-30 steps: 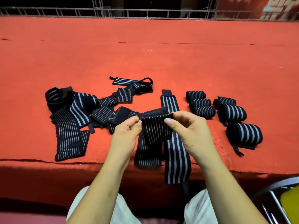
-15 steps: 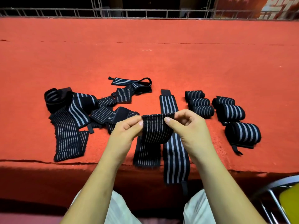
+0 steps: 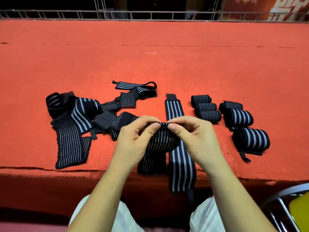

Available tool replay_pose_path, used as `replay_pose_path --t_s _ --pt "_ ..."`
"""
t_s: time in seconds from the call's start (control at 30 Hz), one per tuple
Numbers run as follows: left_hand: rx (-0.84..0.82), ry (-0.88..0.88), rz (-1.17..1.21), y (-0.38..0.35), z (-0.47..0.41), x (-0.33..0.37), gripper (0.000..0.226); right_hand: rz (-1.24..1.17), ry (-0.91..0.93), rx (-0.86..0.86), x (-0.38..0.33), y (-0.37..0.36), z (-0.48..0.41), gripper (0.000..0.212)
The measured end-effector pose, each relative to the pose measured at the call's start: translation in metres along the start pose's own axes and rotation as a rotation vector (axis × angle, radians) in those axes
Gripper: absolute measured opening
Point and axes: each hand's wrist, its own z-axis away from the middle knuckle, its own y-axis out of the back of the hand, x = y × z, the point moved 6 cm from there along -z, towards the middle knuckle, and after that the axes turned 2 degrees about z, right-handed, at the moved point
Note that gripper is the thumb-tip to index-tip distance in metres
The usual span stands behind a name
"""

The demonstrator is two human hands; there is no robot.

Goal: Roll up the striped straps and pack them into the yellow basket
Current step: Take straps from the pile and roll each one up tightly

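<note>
So the thin-striped strap (image 3: 161, 139) is up off the surface (image 3: 167, 64), its top edge pinched between the left hand (image 3: 133, 139) and the right hand (image 3: 194, 136). The top is curled over and the tail drapes down near the front edge. Just beside it a wide-striped strap (image 3: 178, 148) lies flat, one end hanging over the edge. Six rolled straps (image 3: 239, 118) sit in two columns on the right, and a messy pile of loose straps (image 3: 75, 124) sprawls on the left.

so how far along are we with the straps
Done: six rolls lie on the right. In hand: the left hand and right hand pinch a partly rolled strap. Left: the flat strap, the pile, and packing; the basket barely shows.
</note>
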Motion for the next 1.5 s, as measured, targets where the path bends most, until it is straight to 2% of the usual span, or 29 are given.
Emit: replay_pose_path --t_s 0.13,0.27,0.33,0.5,0.67,0.77,0.97,1.07,1.17,1.27,1.43,1.5 --pt "-0.012 0.019 0.009 -0.003 -0.002 0.005 0.022 -0.002 0.043 0.064 -0.003 0.003 0.0 0.012" --pt "-0.032 0.039 0.111 -0.004 -0.004 0.007 0.014 -0.066 0.005 0.063 -0.003 0.005 0.0 0.016" --pt "-0.032 0.036 0.124 -0.004 -0.004 0.007 0.013 -0.084 -0.038 0.078 0.001 0.006 -0.001 0.01" --pt "-0.049 -0.02 -0.017 -0.004 0.0 0.007 0.019 -0.044 -0.128 0.025 0.013 0.009 -0.002 0.018" --pt "-0.036 0.049 0.019 -0.005 0.002 0.007 0.016 -0.118 -0.056 0.06 0.004 0.017 -0.002 0.019" --pt "-0.057 0.092 0.002 -0.008 -0.002 0.003 0.021 -0.1 -0.02 0.067 0.001 0.015 -0.002 0.02" --pt "-0.019 0.006 0.064 -0.009 -0.003 0.008 0.012 -0.124 -0.038 0.091 0.01 0.013 -0.001 0.013" --pt "-0.015 -0.029 0.037 -0.008 -0.002 0.007 0.017 -0.135 -0.093 0.046 0.018 0.009 0.0 0.022" --pt "-0.034 -0.075 -0.03 -0.01 0.0 0.007 0.022 -0.153 -0.062 0.027 0.018 0.009 0.001 0.03" --pt "-0.043 -0.015 0.044 -0.012 0.001 0.006 0.025 -0.23 -0.072 0.014 0.014 0.008 0.001 0.032" --pt "-0.037 0.096 -0.035 -0.018 -0.001 -0.003 0.03 -0.233 -0.052 0.02 0.01 0.006 0.0 0.028" --pt "-0.01 0.059 -0.015 -0.018 -0.003 0.001 0.016 -0.23 -0.07 0.021 0.011 0.006 0.0 0.024"
